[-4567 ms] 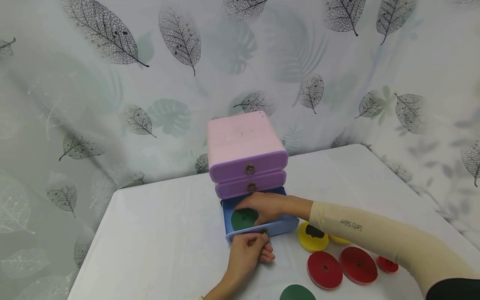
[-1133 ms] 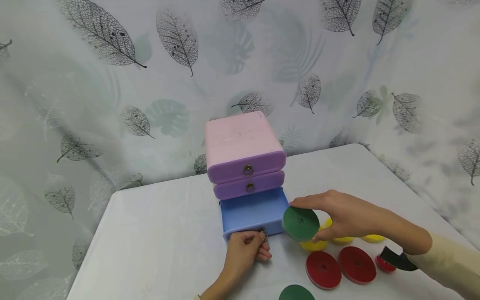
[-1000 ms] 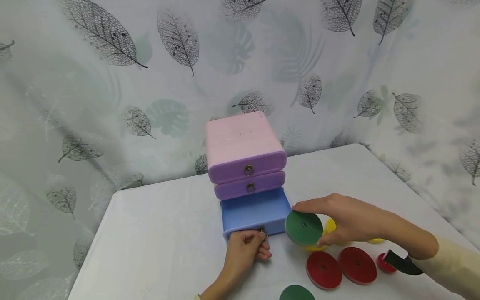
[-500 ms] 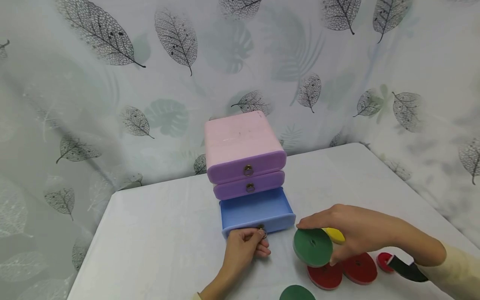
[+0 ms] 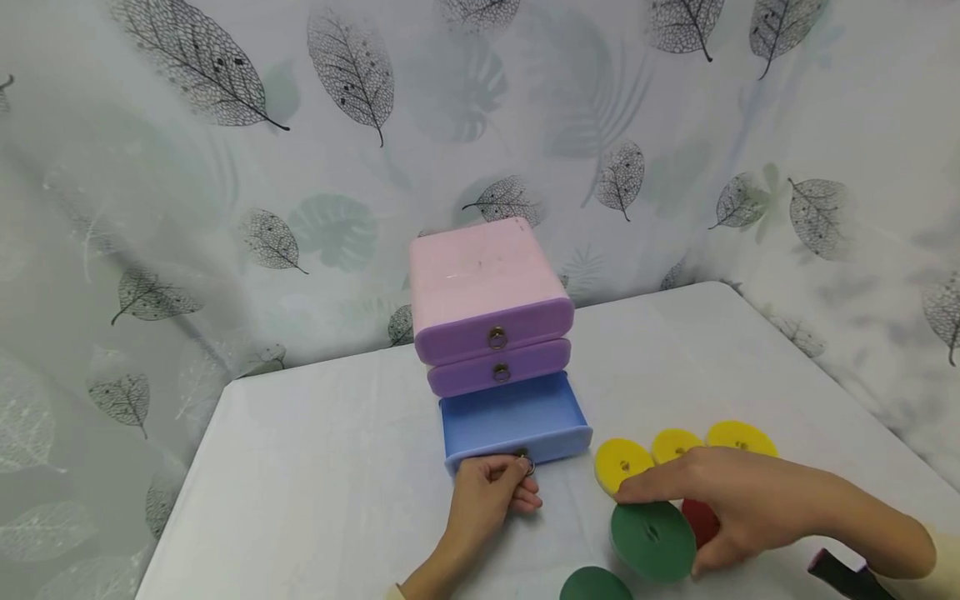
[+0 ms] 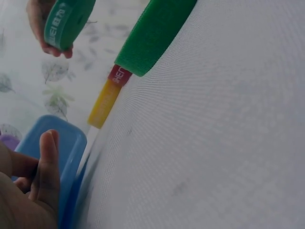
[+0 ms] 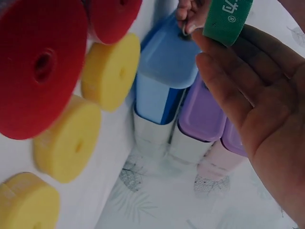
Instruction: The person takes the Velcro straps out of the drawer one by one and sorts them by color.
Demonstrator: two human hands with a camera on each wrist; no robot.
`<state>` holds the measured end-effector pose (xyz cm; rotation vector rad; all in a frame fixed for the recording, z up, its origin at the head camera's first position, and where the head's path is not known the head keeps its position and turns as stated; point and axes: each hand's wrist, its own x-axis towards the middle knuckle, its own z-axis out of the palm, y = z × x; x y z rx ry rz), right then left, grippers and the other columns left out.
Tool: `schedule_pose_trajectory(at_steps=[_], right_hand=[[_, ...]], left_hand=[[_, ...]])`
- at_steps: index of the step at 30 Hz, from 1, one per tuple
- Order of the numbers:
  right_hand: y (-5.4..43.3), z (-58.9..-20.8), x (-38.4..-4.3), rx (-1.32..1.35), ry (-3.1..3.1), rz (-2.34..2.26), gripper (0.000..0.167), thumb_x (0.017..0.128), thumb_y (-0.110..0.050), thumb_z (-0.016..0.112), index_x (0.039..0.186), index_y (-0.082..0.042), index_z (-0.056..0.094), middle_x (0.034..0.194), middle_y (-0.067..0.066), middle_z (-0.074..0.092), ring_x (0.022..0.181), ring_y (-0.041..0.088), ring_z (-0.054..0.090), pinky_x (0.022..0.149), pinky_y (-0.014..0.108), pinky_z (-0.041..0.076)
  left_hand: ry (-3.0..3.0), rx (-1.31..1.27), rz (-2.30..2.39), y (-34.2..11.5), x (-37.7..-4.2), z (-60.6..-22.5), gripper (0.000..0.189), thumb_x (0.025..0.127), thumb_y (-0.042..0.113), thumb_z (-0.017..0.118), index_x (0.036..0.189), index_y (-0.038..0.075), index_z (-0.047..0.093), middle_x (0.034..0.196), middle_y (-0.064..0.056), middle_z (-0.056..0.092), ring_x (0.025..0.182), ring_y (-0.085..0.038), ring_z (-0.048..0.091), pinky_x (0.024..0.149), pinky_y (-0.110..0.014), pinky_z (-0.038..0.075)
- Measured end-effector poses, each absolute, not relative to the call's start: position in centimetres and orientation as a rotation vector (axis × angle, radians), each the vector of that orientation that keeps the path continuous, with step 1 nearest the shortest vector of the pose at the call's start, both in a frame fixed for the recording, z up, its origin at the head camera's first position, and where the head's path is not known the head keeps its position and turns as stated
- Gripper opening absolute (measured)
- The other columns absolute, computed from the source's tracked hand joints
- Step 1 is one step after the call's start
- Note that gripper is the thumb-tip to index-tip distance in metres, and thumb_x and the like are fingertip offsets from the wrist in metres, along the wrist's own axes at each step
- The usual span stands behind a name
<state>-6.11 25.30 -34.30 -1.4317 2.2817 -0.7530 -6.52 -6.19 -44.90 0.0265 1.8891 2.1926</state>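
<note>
My left hand (image 5: 483,500) pinches the ring pull (image 5: 530,467) on the pulled-out blue bottom drawer (image 5: 558,443) of a small pink and purple drawer cabinet (image 5: 487,275). Nothing lies in the visible part of that drawer. My right hand (image 5: 757,504) grips a green roll of hook-and-loop tape (image 5: 651,542) by its edge, thumb on the near side and fingers on the far side. In the left wrist view this roll (image 6: 76,24) hangs above the tabletop. A second green roll (image 5: 596,585) lies at the bottom of the head view.
Three yellow rolls (image 5: 622,465) lie right of the drawer. Red rolls (image 7: 43,67) lie beside them, mostly hidden by my right hand in the head view. A white cloth covers the table (image 5: 315,483); a leaf-print curtain (image 5: 337,183) hangs behind.
My right hand has taken the green roll out of the blue drawer and carried it right and toward me, over the red rolls. My left hand has stayed at the ring pull.
</note>
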Motion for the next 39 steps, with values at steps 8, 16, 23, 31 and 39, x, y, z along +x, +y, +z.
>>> schedule_pose_trajectory(at_steps=[8, 16, 23, 31, 39], right_hand=[[25.9, -35.7, -4.8, -1.331, 2.207, -0.833, 0.066, 0.090, -0.047, 0.081, 0.148, -0.027, 0.057, 0.139, -0.011, 0.063, 0.119, 0.008, 0.062, 0.092, 0.032, 0.058], [26.9, -36.5, -3.3, -1.250, 2.245, -0.807, 0.053, 0.093, -0.048, 0.078, 0.141, -0.032, 0.064, 0.129, -0.018, 0.063, 0.112, 0.005, 0.060, 0.086, 0.028, 0.059], [26.9, -37.3, -2.7, -1.252, 2.214, -0.845, 0.047, 0.092, -0.047, 0.078, 0.136, -0.034, 0.067, 0.110, -0.025, 0.058, 0.097, -0.002, 0.053, 0.070, 0.018, 0.053], [26.6, -38.1, -2.4, -1.236, 2.183, -0.860, 0.046, 0.093, -0.046, 0.078, 0.136, -0.037, 0.065, 0.117, -0.023, 0.063, 0.101, -0.001, 0.055, 0.072, 0.019, 0.055], [26.5, -38.9, -2.3, -1.041, 2.120, -0.836, 0.048, 0.090, -0.045, 0.081, 0.135, -0.040, 0.066, 0.119, -0.023, 0.064, 0.107, 0.003, 0.058, 0.072, 0.023, 0.058]], left_hand=[[1.870, 0.022, 2.224, -6.3, -6.6, -45.0, 0.023, 0.103, 0.006, 0.065, 0.102, -0.017, 0.070, 0.080, -0.020, 0.072, 0.061, -0.016, 0.072, 0.061, -0.031, 0.063], [1.880, 0.017, 2.216, -6.1, -6.4, -44.9, 0.023, 0.102, 0.005, 0.065, 0.101, -0.017, 0.070, 0.081, -0.021, 0.072, 0.063, -0.016, 0.072, 0.062, -0.031, 0.063], [1.878, 0.007, 2.220, -6.0, -6.4, -44.9, 0.023, 0.102, 0.006, 0.065, 0.100, -0.016, 0.070, 0.083, -0.022, 0.072, 0.064, -0.017, 0.072, 0.063, -0.033, 0.064], [1.899, 0.030, 2.200, -6.1, -6.4, -44.9, 0.024, 0.103, 0.006, 0.065, 0.099, -0.017, 0.070, 0.081, -0.020, 0.073, 0.065, -0.016, 0.073, 0.064, -0.033, 0.064], [1.897, 0.024, 2.213, -6.2, -6.4, -45.0, 0.023, 0.103, 0.005, 0.065, 0.100, -0.017, 0.070, 0.081, -0.021, 0.072, 0.065, -0.018, 0.073, 0.064, -0.034, 0.064]])
